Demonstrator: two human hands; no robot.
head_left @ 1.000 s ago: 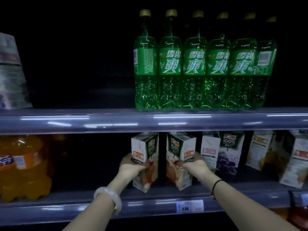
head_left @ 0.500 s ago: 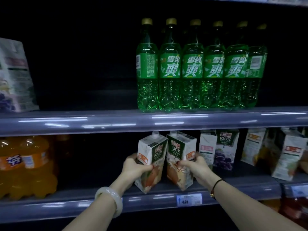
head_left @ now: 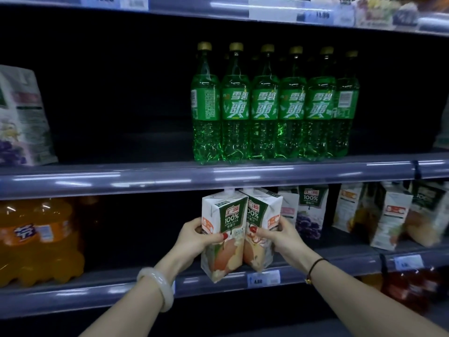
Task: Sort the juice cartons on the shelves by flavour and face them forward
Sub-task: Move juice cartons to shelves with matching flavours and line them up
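Two apple juice cartons are pressed side by side in front of the lower shelf [head_left: 97, 297]. My left hand [head_left: 196, 235] grips the left apple carton [head_left: 222, 239], which juts out past the shelf's front lip. My right hand [head_left: 279, 235] grips the right apple carton [head_left: 261, 215]. Both show their green "100%" faces at an angle, meeting in a V. A grape juice carton [head_left: 311, 210] stands just right of them, facing forward. Further right, several more cartons [head_left: 391, 215] stand turned at odd angles, blurred.
Green soda bottles [head_left: 264, 105] line the middle shelf [head_left: 121, 178] right above the cartons. Orange soda bottles [head_left: 36, 239] fill the lower shelf's left end. A grape carton [head_left: 21, 117] stands at the far left of the middle shelf. A price tag [head_left: 263, 278] sits below the held cartons.
Both hands drew the two apple cartons forward and together until they touch, their front faces turning more toward me. The view tilted upward, showing the top shelf edge.
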